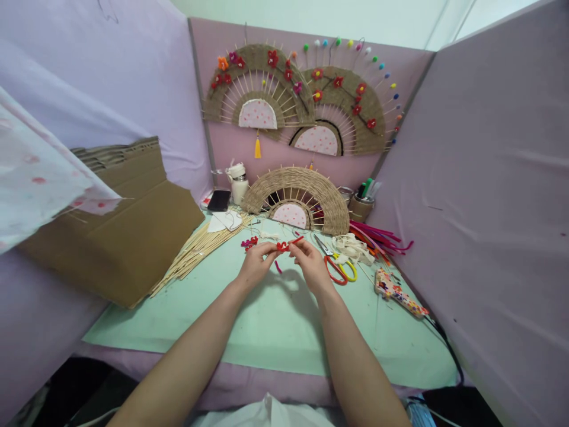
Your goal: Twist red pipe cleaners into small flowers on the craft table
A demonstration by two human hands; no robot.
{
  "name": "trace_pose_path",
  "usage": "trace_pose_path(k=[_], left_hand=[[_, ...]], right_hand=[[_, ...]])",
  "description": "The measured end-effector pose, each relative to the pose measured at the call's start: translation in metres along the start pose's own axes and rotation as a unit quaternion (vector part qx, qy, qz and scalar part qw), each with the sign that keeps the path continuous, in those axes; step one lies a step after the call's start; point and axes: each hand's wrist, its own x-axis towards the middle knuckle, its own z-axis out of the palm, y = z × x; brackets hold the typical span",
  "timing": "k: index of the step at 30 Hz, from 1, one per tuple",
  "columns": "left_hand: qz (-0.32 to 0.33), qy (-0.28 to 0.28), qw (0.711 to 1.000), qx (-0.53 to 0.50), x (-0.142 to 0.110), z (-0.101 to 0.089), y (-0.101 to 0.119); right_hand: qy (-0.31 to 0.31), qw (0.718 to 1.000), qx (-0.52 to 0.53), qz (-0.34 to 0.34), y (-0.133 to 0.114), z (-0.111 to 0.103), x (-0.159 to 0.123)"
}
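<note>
Between my two hands, above the middle of the table, is a red pipe cleaner [283, 246] with its left part bent into small loops. A straight end sticks out to the upper right past my right fingers. My left hand [258, 261] pinches the looped part from the left. My right hand [307, 258] pinches it from the right, near the straight end. Just left of my left fingertips lie small red and purple pipe cleaner flowers [249, 243]. A short magenta pipe cleaner piece [278, 267] rests on the table below my hands.
Scissors with red and yellow handles [340, 270] lie right, near cream fabric strips [353, 248] and a patterned glue gun [400, 293]. Behind stands a woven fan [297, 178]. Left are thin sticks [195, 252] and cardboard [128, 231]; pipe cleaners [386, 237] lie back right.
</note>
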Motion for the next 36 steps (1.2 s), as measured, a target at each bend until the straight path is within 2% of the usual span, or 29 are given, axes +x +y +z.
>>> trace_pose_path(k=[4,7,10,13,18,21,24,26,29,32,36], left_hand=[[0.005,0.002,1.000,0.003,-0.001,0.001,0.000],[-0.019,-0.007,1.000,-0.008,-0.001,0.003,-0.003],[-0.089,-0.018,0.993,-0.070,0.000,0.005,-0.004],[-0.168,-0.042,0.976,-0.136,0.002,0.005,-0.002],[-0.264,-0.065,0.947,-0.171,0.004,-0.001,0.001],[-0.303,-0.102,0.930,-0.181,0.002,-0.007,-0.003],[-0.314,-0.124,0.929,-0.153,0.001,-0.009,-0.007],[-0.295,-0.105,0.941,-0.128,0.001,-0.008,-0.008],[-0.270,-0.058,0.950,-0.144,0.002,-0.003,-0.005],[-0.296,-0.036,0.925,-0.234,0.003,-0.002,-0.001],[-0.332,-0.065,0.873,-0.352,0.002,-0.007,0.004]], right_hand=[[-0.014,1.000,0.016,0.002,0.004,-0.002,0.002],[-0.012,1.000,0.019,0.002,0.005,-0.003,0.003],[-0.008,1.000,0.007,-0.014,0.003,-0.003,0.002],[-0.004,0.998,-0.023,-0.051,0.000,-0.002,0.000],[-0.022,0.989,-0.100,-0.105,-0.007,0.001,-0.005],[-0.048,0.976,-0.170,-0.128,-0.007,0.003,-0.006],[-0.077,0.960,-0.218,-0.159,-0.005,0.003,-0.006],[-0.076,0.959,-0.224,-0.158,-0.003,0.003,-0.006],[-0.041,0.975,-0.186,-0.118,-0.004,0.002,-0.005],[-0.016,0.986,-0.132,-0.097,-0.006,0.001,-0.006],[-0.007,0.989,-0.098,-0.108,-0.010,0.001,-0.007]])
